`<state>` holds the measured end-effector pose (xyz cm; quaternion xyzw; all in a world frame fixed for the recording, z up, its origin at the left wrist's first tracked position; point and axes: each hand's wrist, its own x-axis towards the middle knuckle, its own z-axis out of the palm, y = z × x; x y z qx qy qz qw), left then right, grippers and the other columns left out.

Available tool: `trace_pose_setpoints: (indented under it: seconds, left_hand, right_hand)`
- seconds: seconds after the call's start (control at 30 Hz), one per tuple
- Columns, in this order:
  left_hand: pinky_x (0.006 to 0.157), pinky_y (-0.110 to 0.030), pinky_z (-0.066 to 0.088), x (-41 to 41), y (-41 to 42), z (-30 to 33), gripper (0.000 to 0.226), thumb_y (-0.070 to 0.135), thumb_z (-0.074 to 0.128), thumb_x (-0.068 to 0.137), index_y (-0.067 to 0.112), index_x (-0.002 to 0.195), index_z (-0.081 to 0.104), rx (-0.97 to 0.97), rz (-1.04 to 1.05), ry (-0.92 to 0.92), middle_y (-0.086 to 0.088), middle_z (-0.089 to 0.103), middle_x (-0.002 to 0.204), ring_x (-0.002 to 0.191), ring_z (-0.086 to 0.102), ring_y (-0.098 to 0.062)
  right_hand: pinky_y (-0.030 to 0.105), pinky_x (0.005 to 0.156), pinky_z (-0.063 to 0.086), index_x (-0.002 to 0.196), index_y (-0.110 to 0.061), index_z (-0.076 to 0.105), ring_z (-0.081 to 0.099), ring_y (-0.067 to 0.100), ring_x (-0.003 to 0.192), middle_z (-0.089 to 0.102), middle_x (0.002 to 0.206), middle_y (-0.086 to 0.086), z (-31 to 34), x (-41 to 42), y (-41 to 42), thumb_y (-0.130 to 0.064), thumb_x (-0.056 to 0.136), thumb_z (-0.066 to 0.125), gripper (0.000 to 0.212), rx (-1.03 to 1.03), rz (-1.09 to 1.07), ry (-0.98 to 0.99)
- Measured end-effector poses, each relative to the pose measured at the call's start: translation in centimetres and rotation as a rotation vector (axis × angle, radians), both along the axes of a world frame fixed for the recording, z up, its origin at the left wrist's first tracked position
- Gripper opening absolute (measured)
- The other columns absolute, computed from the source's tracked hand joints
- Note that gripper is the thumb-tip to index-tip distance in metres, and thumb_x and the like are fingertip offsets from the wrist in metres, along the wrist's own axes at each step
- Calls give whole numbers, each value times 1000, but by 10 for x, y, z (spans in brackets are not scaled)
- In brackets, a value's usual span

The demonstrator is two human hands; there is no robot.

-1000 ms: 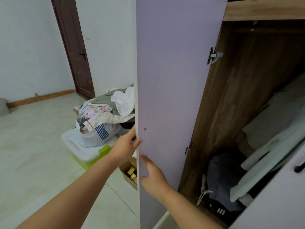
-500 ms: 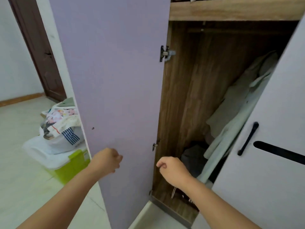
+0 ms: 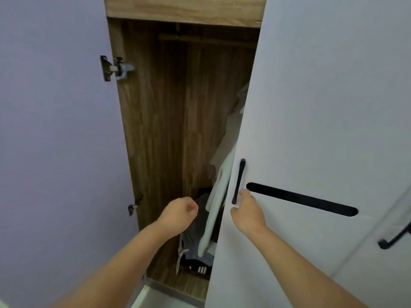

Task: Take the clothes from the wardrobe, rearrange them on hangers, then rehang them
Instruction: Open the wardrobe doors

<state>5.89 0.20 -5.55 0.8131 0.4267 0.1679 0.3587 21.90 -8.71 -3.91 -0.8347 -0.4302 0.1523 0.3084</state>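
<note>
The wooden wardrobe stands with its left lilac door swung open. My right hand grips the lower end of the black handle on the white right door, which still covers most of the inside. My left hand hovers in front of the opening, fingers curled, holding nothing. Pale green and beige garments hang at the right of the gap, partly hidden by the white door. Dark clothes lie heaped on the wardrobe floor. A hanging rail crosses the top.
A second black handle shows on the neighbouring door at the far right. A long black slot runs across the white door. Hinges stick out from the lilac door's inner edge.
The view has turned right, away from the room and the bin of clothes. My right hand rose from the opening to grip the white door's handle. My left hand moved right, still curled.
</note>
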Motion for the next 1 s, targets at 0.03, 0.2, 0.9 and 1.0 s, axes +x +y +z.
trace_pose_setpoints:
  seconds: [0.03,0.2,0.9,1.0]
  left_hand:
    - [72,-15,40,15,2,2,18,19,49,94,18,110,59,14,-15,-8,2,62,104,90,54,-6]
    - [93,-22,42,78,28,11,47,14,51,93,19,138,38,4,-95,-57,0,52,131,112,52,-12]
    - [62,-7,47,87,56,26,35,-11,44,87,17,87,64,-257,-616,-231,1,69,82,70,65,-1]
    - [62,-12,50,76,35,29,32,-5,43,91,18,86,64,-255,-639,-199,2,69,80,67,65,-2]
  right_hand:
    - [23,79,38,133,-14,37,53,25,111,49,126,8,0,5,2,-10,91,52,45,12,-22,19]
    - [33,93,46,132,-18,37,53,23,114,51,120,4,-6,19,22,-11,89,56,48,56,-74,105]
    - [26,81,49,98,-30,40,60,14,92,60,98,-6,-42,-28,-1,-21,86,58,24,177,-299,86]
    - [22,77,47,98,-29,40,59,11,90,61,101,-5,-44,-39,-27,-26,86,61,24,179,-281,72]
